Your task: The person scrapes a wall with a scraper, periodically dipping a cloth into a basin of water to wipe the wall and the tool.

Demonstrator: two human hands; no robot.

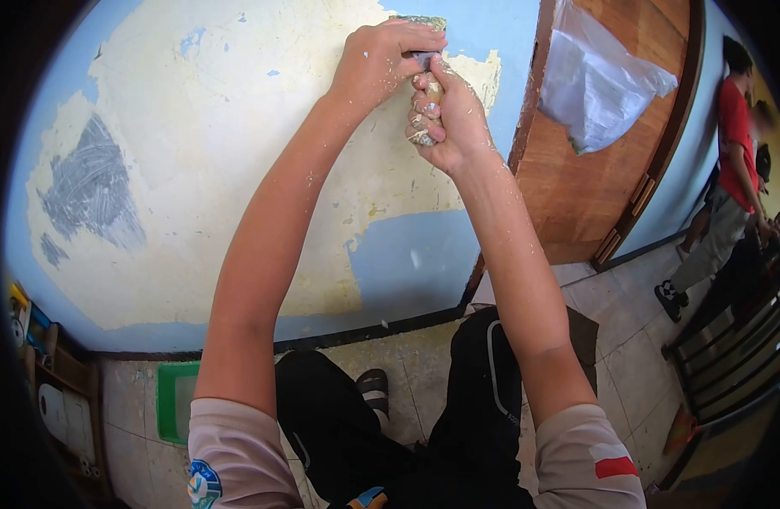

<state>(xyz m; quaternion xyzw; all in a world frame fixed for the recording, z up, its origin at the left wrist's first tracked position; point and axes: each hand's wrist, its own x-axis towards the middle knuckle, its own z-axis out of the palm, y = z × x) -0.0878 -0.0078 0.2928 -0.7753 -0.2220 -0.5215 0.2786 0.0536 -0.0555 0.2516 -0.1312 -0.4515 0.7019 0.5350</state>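
A paint scraper point(423, 59) is held up against the wall point(237, 153) near the top of the view. My right hand point(449, 127) is wrapped around its handle, with flakes of paint stuck to the fingers and forearm. My left hand point(377, 64) is closed over the blade, its fingers laid across the face and the thumb below. Crumbs of paint cover the blade's top end. Around the hands the wall shows a large cream patch bordered by light blue paint.
A wooden door point(577, 195) stands right of the wall, with a translucent plastic bag point(598, 93) hanging there. A green tub point(165, 399) sits on the floor at left, beside a wooden shelf point(63, 382). A person in a red shirt point(734, 127) stands far right, near a dark slatted bench point(729, 365).
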